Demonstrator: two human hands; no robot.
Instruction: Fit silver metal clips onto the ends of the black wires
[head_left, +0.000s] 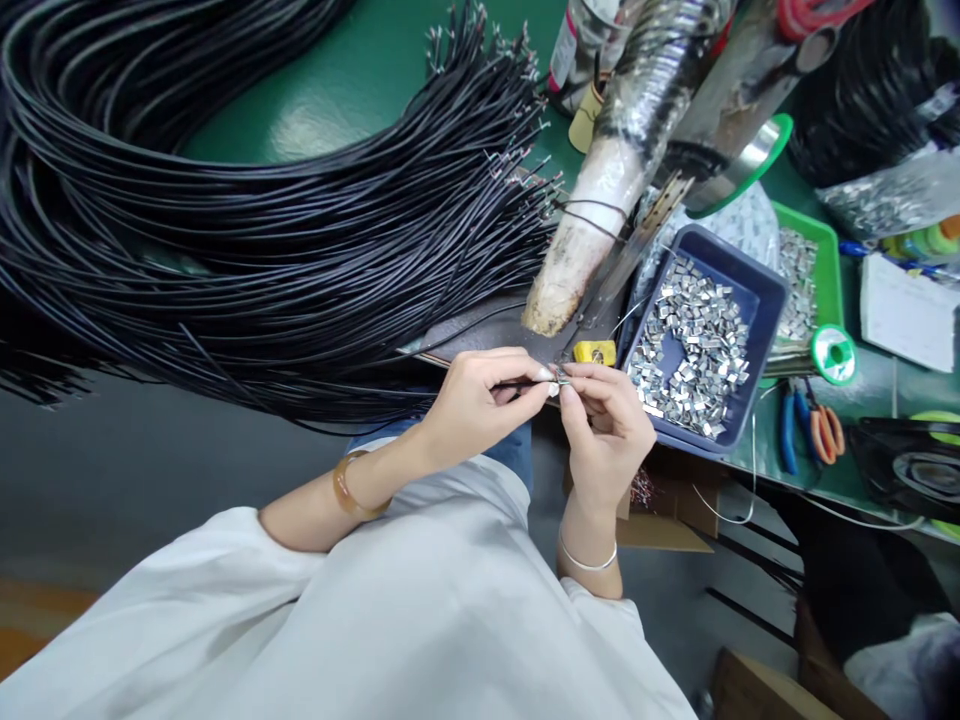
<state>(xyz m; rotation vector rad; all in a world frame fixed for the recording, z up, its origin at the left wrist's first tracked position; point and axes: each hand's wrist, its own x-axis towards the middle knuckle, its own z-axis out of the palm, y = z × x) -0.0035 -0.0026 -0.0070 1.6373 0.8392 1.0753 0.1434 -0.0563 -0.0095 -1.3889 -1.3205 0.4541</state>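
My left hand (484,400) is closed in a pinch on a black cable (517,384), close to its end. Fingertip to fingertip with it, my right hand (609,420) pinches a tiny metallic piece (562,374) at the cable's tip; the fingers partly hide its shape. Just beyond the fingertips are a yellow block (595,352) and the whitish, scorched end of a wrapped tube (555,300). To the right of my right hand, a dark blue tray (765,300) holds many small silvery metal pieces (694,350).
A large bundle of black cables (300,240) with stripped ends covers the left of the green table (322,115). At right are a green tray (829,260), solder spools (834,355), blue-handled pliers (789,430), orange-handled pliers (827,434) and a white pad (909,312). Cardboard (664,532) lies below.
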